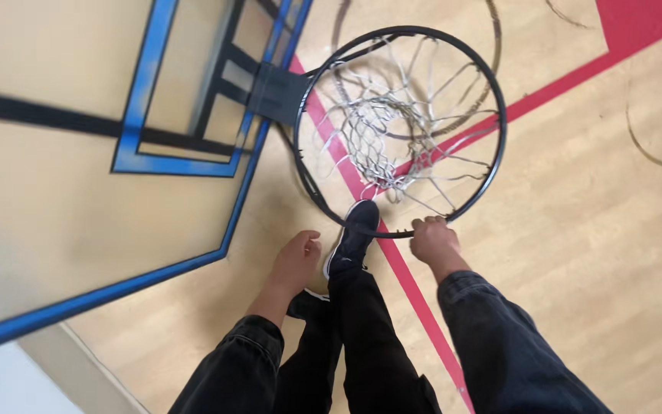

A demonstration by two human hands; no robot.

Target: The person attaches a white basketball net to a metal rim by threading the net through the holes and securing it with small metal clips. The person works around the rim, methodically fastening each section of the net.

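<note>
Head view, looking straight down from above the black round metal basketball rim (499, 115), which fills the 12 o'clock to 1 o'clock part of the frame. A white knotted cord net (381, 142) hangs inside it; toward 3 o'clock its loops run to the rim, while at the near 6 o'clock edge the cords look slack and partly unhooked, though that cannot be told for certain. The work therefore appears partly done, with the near section outstanding.

The right hand (434, 240) is at 6 o'clock on the rim, fingers curled shut over the rim bar, forearm in a black sleeve running down toward 5 o'clock. The left hand (297, 259) hangs free at 7 o'clock of the rim, near but apart from it, fingers loosely bent, holding nothing. A black shoe with white sole (355, 234) shows between the hands. The clear blue-framed backboard (147, 84) lies at 9 o'clock, over a pale wooden court floor with red line (576, 253).
</note>
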